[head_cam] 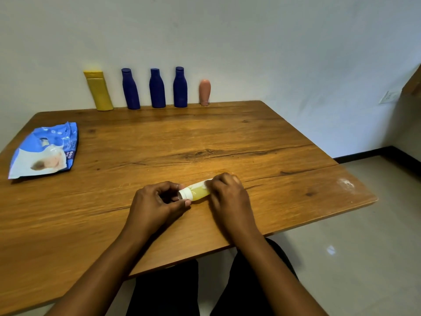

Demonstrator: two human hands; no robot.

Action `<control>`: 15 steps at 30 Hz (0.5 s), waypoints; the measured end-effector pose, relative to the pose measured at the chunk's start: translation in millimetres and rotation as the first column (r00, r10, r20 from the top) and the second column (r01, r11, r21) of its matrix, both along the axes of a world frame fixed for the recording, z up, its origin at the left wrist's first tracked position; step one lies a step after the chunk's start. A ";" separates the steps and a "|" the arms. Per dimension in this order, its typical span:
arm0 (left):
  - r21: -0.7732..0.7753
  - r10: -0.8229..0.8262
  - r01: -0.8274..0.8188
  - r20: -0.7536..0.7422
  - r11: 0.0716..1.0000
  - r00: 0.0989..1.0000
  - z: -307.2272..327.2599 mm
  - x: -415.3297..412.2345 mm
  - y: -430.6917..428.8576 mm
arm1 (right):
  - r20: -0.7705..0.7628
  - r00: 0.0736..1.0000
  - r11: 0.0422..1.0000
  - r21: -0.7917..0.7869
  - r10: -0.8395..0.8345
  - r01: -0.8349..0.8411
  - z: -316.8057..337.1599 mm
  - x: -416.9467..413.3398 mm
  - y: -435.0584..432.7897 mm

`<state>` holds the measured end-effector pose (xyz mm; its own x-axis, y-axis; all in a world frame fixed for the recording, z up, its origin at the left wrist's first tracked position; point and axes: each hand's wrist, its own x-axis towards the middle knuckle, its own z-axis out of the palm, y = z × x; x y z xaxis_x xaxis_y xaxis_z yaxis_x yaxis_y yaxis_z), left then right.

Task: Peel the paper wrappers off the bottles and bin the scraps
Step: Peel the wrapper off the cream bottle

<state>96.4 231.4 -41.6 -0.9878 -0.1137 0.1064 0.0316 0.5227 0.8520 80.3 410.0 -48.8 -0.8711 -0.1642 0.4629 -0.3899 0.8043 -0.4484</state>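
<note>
head | small bottle (197, 193) lies on its side near the table's (159, 144) 6 o'clock edge | left hand (155, 201) pinches its white-capped 9 o'clock end | right hand (227, 192), fingers curled, apparently grips the paper wrapper (201, 184) at the 3 o'clock end | tip: pin the cap, pull the wrapper low and slow, keeping it in one piece | bin unseen

A plain home room: wooden counter (159, 137) against a bare wall (250, 42), tiled floor (353, 258), toiletry bottles (157, 87) by the wall.
</note>
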 end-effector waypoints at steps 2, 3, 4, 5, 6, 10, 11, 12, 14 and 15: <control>0.009 -0.004 0.004 0.001 1.000 1.000 0.2 0.1 -0.3 | 0.072 0.994 0.996 -0.020 -0.085 0.087 -0.3 -16.7 18.5; 0.015 -0.005 0.005 0.002 1.000 1.000 0.1 -0.4 -0.7 | 0.108 0.989 0.994 -0.027 -0.103 0.106 1.9 -23.6 25.1; 0.022 -0.007 0.007 0.005 1.000 1.000 0.1 -0.7 -0.8 | 0.126 0.986 0.993 -0.042 -0.107 0.113 4.8 -27.9 28.6; 0.028 -0.008 0.008 0.010 1.000 1.000 -0.1 -1.1 -0.9 | 0.116 0.989 0.992 -0.068 -0.096 0.105 8.4 -27.9 27.8; 0.034 -0.009 0.009 0.014 0.999 1.000 -0.3 -1.4 -1.3 | 0.086 0.994 0.993 -0.093 -0.067 0.075 11.4 -24.9 22.2; 0.051 -0.009 0.008 0.015 0.999 1.000 -1.1 -1.8 -1.9 | -0.021 0.987 0.986 0.060 0.159 -0.158 10.6 11.8 -19.9; 0.051 -0.008 0.008 0.013 0.999 1.000 -1.2 -1.7 -1.8 | -0.039 0.984 0.981 0.088 0.176 -0.172 5.9 14.9 -22.3; 0.046 -0.007 0.006 0.010 0.999 1.000 -1.1 -1.7 -1.4 | -0.040 0.987 0.985 0.082 0.157 -0.153 2.3 11.3 -17.9; 0.029 -0.009 0.009 -0.001 1.000 1.000 -0.4 -1.3 -0.8 | -0.010 0.999 0.998 0.054 0.042 -0.042 -2.6 -6.7 -0.5; 0.019 -0.014 0.014 -0.005 1.000 1.000 -0.2 -0.9 -0.5 | 0.017 1.000 0.998 0.053 -0.019 0.018 -3.6 -16.6 10.2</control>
